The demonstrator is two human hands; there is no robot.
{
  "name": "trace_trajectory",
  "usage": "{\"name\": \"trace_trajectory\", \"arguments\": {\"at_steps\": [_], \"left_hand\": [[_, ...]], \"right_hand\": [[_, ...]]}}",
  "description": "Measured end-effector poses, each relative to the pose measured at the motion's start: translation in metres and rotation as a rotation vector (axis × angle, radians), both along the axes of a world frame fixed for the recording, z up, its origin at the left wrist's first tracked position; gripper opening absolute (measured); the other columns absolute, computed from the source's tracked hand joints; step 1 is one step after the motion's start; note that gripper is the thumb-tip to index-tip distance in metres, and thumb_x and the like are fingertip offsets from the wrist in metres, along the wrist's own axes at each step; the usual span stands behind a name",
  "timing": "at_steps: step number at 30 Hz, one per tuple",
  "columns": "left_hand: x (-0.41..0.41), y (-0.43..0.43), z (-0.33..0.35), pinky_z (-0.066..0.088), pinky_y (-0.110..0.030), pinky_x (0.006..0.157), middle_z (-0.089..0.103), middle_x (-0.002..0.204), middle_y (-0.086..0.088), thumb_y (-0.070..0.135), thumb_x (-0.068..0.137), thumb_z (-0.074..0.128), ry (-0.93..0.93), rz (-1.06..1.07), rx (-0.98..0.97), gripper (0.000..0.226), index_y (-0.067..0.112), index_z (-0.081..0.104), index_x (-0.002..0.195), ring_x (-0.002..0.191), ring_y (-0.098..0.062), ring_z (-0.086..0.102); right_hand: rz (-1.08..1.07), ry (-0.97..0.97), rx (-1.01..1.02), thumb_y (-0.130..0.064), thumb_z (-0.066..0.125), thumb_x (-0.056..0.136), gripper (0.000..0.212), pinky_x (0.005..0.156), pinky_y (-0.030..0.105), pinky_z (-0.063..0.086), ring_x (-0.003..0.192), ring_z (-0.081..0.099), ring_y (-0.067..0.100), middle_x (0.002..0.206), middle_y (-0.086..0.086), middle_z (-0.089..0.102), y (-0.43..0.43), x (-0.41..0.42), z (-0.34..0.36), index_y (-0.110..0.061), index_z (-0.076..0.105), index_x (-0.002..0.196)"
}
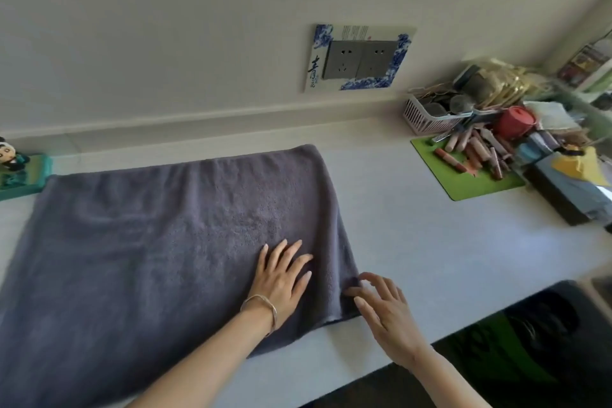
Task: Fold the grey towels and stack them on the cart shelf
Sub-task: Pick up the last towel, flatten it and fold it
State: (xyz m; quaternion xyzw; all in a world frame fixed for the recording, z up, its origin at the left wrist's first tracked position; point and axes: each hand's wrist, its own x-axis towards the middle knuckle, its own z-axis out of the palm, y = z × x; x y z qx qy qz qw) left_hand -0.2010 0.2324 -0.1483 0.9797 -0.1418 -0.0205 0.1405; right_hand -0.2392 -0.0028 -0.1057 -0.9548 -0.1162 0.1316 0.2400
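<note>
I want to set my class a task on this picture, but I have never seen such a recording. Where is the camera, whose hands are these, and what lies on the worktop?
There is no machine here. A person wears one wide-angle camera on the head, so the single picture looks forward and down at their own bare hands. A grey towel lies spread on a pale worktop. The left hand, with a bracelet on its wrist, rests flat on the towel. The right hand touches the towel's right edge with its fingertips. Neither hand seems to grip anything. To the right are a green mat and a pink basket of small items. A small figurine stands far left. No cart is in view.
</note>
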Motion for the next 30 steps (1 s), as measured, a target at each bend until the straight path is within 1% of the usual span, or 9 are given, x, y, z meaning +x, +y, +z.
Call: {"name": "trace_trajectory", "arguments": {"at_steps": [5,9,12,14,18,20,24,27,30], "left_hand": [[-0.004,-0.002,0.003,0.023,-0.049,0.103,0.055,0.134,0.001,0.047,0.099,0.009,-0.01,0.028,0.03,0.046,0.03,0.045,0.121,0.125,-0.023,0.041],[-0.005,-0.004,0.005,0.023,-0.05,0.102,0.056,0.133,0.0,0.045,0.092,0.028,-0.022,0.024,0.045,0.038,0.03,0.044,0.121,0.122,-0.027,0.052],[-0.004,-0.005,0.005,0.023,-0.05,0.102,0.056,0.133,-0.001,0.045,0.091,0.029,-0.036,0.015,0.055,0.038,0.029,0.044,0.122,0.122,-0.028,0.053],[-0.004,-0.005,0.005,0.023,-0.05,0.103,0.056,0.133,-0.001,0.045,0.09,0.029,-0.041,0.015,0.055,0.037,0.03,0.045,0.121,0.121,-0.028,0.053],[-0.005,-0.005,0.007,0.034,-0.053,0.104,0.056,0.133,0.001,0.045,0.091,0.026,-0.016,0.02,0.109,0.037,0.031,0.044,0.121,0.12,-0.026,0.054],[-0.004,-0.005,0.007,0.029,-0.052,0.104,0.055,0.134,-0.001,0.046,0.096,0.018,0.026,0.045,0.105,0.042,0.029,0.044,0.124,0.121,-0.028,0.054],[-0.002,-0.004,0.003,0.02,-0.051,0.103,0.05,0.14,-0.001,0.049,0.097,0.013,0.064,0.086,0.116,0.053,0.026,0.042,0.135,0.127,-0.031,0.049],[0.0,-0.005,0.002,0.024,-0.057,0.105,0.047,0.143,-0.001,0.049,0.09,0.026,0.06,0.104,0.12,0.055,0.027,0.045,0.138,0.129,-0.032,0.046],[0.006,0.003,0.006,0.013,-0.058,0.111,0.027,0.154,0.001,0.056,0.087,0.007,0.096,0.167,0.128,0.067,0.03,0.027,0.146,0.141,-0.033,0.025]], "right_hand": [[-0.206,-0.091,-0.115,-0.078,-0.007,0.078,0.082,0.107,0.026,0.015,0.131,0.024,0.012,0.139,-0.012,0.032,-0.038,-0.005,-0.008,-0.035,0.056,0.108],[-0.169,-0.192,-0.025,-0.074,0.01,0.085,0.068,0.105,0.028,0.023,0.125,0.031,0.007,0.135,-0.011,0.039,-0.022,-0.011,-0.001,-0.034,0.056,0.114],[0.038,-0.164,-0.11,-0.066,0.014,0.089,0.056,0.109,0.021,0.006,0.129,0.017,0.001,0.144,-0.017,0.028,0.0,-0.015,-0.003,-0.046,0.041,0.134],[0.036,-0.159,-0.161,-0.065,0.008,0.089,0.059,0.109,0.02,0.001,0.136,0.018,0.008,0.149,-0.016,0.024,-0.002,-0.015,-0.01,-0.045,0.043,0.131],[-0.226,-0.249,-0.132,-0.065,0.009,0.09,0.065,0.11,0.031,0.02,0.133,0.035,0.021,0.145,-0.006,0.038,-0.01,-0.011,-0.012,-0.026,0.057,0.106],[-0.209,-0.269,-0.116,-0.061,0.015,0.091,0.06,0.112,0.032,0.021,0.135,0.032,0.018,0.148,-0.006,0.035,0.008,0.0,-0.007,-0.024,0.056,0.114],[-0.037,-0.176,-0.142,-0.064,-0.001,0.086,0.07,0.116,0.03,-0.007,0.146,-0.001,0.008,0.157,-0.015,0.005,0.049,0.026,-0.008,-0.038,0.021,0.147],[-0.036,-0.119,-0.201,-0.072,-0.018,0.074,0.08,0.118,0.034,-0.006,0.145,-0.008,0.007,0.155,-0.02,-0.006,0.041,0.037,-0.023,-0.045,0.002,0.146],[-0.149,-0.087,-0.198,-0.071,-0.013,0.078,0.074,0.116,0.03,-0.006,0.145,-0.006,0.008,0.157,-0.016,-0.003,0.022,0.043,-0.028,-0.043,-0.002,0.146]]}}
